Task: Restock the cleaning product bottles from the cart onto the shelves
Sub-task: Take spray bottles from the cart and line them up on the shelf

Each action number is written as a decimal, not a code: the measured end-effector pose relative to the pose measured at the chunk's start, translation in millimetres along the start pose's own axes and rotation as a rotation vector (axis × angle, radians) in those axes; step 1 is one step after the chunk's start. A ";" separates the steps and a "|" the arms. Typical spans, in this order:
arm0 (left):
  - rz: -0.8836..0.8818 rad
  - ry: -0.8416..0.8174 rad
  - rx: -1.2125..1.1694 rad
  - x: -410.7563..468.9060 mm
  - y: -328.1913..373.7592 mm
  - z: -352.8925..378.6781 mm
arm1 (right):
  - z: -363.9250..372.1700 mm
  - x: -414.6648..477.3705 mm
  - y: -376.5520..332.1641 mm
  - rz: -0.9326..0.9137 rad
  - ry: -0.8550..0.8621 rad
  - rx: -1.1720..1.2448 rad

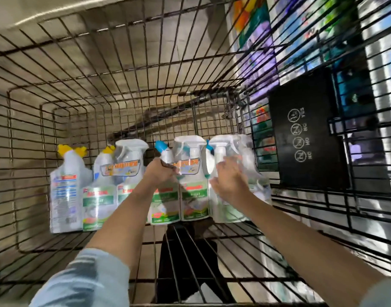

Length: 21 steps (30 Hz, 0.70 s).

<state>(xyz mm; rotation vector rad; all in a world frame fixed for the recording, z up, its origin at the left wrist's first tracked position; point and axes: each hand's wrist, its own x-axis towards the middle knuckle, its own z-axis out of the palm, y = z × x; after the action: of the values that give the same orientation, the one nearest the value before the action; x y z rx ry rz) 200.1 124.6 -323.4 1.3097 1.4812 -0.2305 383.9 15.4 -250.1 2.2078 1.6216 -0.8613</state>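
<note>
L hand [160,173] is curled tight round the neck of a white plastic bottle w/ blue angled cap & green label [164,207], gripping just under the cap. R hand [229,182] has fingers spread & fairly straight, laid on the front of a clear trigger-spray bottle w/ white spray head [223,149]. It's touching, not wrapped round it, though the pic is blurred there. Pale blue sleeve [86,280] is pushed up the L forearm.

All bottles stand upright in one row across the far end of a dark wire shopping cart [101,85], packed side by side. From L end:
- white bottle w/ yellow angled cap & blue-white label [65,196]
- second yellow-capped bottle w/ green label [99,202]
- clear trigger sprayer w/ orange tag [129,165]
- the blue-capped bottle in the L hand
- trigger sprayer w/ green label [193,196], between the two hands
- the clear sprayer under the R hand, hard against the cart's R wall

Black plastic panel w/ white round icons [307,134] hangs on the cart's R side. Beyond that side are store shelves of colourful packs [256,41], blurred.
</note>
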 end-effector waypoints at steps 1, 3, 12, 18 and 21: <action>0.065 -0.012 -0.011 -7.1 1.2 -4.1 | -0.4 0.6 -4.0 -0.027 0.022 0.028; 0.219 -0.042 -0.049 -23.7 2.2 -14.1 | -3.4 2.6 -15.3 -0.021 -0.005 0.195; 0.348 -0.025 -0.022 -63.9 5.4 -20.7 | -1.6 9.2 -30.6 0.157 -0.187 0.977; 0.213 -0.315 0.122 -62.0 5.3 -64.5 | -3.9 6.0 -26.6 0.119 -0.163 0.963; 0.130 0.056 0.245 -41.1 -18.1 -93.9 | -5.2 6.6 -26.8 0.112 -0.177 1.032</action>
<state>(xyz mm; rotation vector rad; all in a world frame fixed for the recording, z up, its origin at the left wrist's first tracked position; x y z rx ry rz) 123.7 161.7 -263.3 1.6145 1.4411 -0.2991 361.8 32.3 -246.6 2.6309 1.0279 -2.1260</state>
